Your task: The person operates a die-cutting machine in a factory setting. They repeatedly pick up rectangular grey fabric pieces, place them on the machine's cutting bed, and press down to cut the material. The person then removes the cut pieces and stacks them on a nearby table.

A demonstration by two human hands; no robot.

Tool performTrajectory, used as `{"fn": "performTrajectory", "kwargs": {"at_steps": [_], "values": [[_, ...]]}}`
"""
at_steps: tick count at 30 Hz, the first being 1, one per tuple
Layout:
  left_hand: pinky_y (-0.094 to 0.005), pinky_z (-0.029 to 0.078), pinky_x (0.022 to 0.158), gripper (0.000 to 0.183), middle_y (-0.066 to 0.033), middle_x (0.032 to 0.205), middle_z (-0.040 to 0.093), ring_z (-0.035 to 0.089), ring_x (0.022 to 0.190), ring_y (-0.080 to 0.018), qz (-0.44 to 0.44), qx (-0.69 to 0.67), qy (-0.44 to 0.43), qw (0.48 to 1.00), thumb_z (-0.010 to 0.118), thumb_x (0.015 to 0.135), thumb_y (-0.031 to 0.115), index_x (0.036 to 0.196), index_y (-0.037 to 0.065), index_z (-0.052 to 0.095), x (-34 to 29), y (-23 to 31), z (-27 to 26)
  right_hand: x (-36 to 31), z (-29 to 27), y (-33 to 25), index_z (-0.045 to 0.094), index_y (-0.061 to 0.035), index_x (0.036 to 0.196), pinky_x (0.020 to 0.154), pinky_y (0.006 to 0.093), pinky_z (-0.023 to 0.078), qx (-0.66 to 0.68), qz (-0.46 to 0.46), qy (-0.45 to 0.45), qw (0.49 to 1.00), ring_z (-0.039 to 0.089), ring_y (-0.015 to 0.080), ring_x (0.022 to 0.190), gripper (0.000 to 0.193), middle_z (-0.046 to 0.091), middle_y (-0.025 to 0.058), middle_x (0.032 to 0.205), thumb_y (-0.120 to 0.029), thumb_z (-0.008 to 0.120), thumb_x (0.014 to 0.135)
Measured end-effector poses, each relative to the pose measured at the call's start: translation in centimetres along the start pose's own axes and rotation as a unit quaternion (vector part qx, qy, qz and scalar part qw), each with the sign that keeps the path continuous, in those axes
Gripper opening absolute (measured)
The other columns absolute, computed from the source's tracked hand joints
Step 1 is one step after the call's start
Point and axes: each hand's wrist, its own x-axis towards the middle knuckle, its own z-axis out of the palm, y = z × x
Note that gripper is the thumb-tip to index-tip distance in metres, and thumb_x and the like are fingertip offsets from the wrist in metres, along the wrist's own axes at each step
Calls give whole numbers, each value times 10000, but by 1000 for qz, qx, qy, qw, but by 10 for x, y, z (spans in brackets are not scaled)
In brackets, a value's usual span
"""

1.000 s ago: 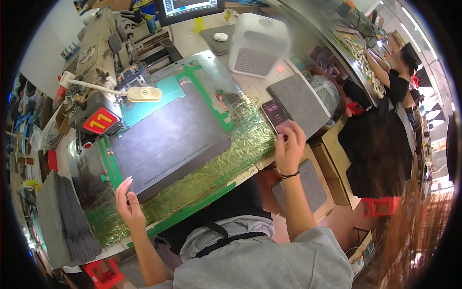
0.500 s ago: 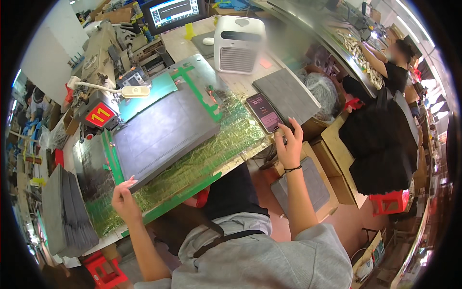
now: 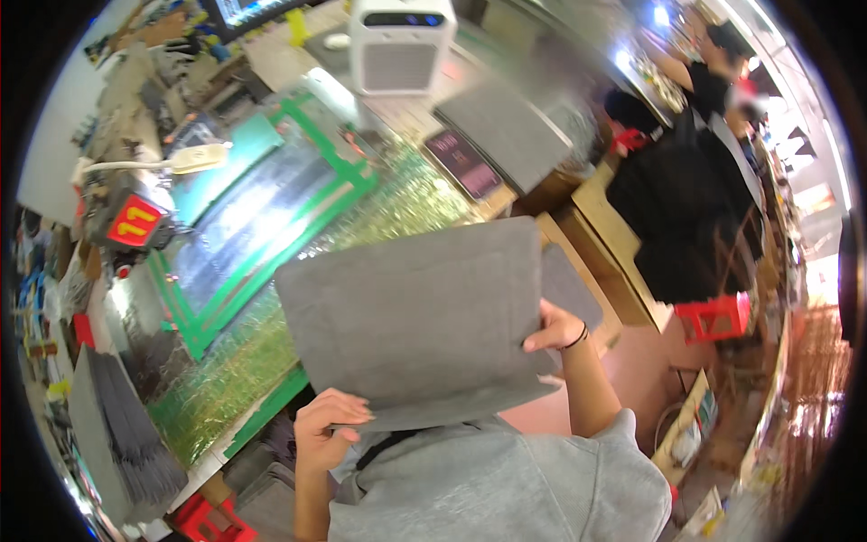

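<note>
A large grey rectangular panel (image 3: pixel 415 316), like stiff fabric with faint pressed outlines, is lifted off the table in front of my body. My left hand (image 3: pixel 330 425) grips its near left edge, fingers on top and thumb at the rim. At the right edge, my right hand (image 3: pixel 557 330) holds it with the thumb on the upper face; the other fingers are partly hidden. Beyond the panel, a green-taped frame (image 3: pixel 253 271) lies uncovered on the shiny worktable (image 3: pixel 239 397), beside a sewing machine head (image 3: pixel 135 217) with a red label.
A phone (image 3: pixel 462 163) lies by a grey board (image 3: pixel 506 126) at the table's right. Behind stands a white box-shaped appliance (image 3: pixel 402 50). Stacked grey panels (image 3: pixel 122 425) lean at the left; red stools (image 3: pixel 713 316) stand around. Another person (image 3: pixel 704 72) works at the far right.
The grey panel has come off the taped frame and toward my body, now held by both hands. My right hand has left the phone's edge. The view has shifted.
</note>
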Motion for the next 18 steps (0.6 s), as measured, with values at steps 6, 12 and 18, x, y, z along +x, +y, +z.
{"fn": "performTrajectory", "kwargs": {"at_steps": [6,12,18], "values": [[-448,589,935,383,-116,1019,802,745,1027,-337,39,115,-172,978,817,938,395,971,15,799,32,-4,26,-136,-98,116,294,-120,1693,1200,530,441,180,-84,343,918,507,328,1480,853,464,114,1663,42,699,960],[-404,556,881,240,-130,987,797,729,938,-310,-58,204,-123,969,708,1009,221,951,3,789,22,-12,11,-203,-161,244,462,-73,1596,972,505,611,168,84,702,687,682,360,1220,675,667,178,1397,101,605,960],[-395,549,870,205,-124,974,798,726,924,-291,-109,221,-95,965,689,1005,167,935,-2,783,17,-12,20,-190,-218,287,557,-47,1529,562,396,549,111,63,815,566,735,273,864,669,752,150,1190,184,532,902]]}}
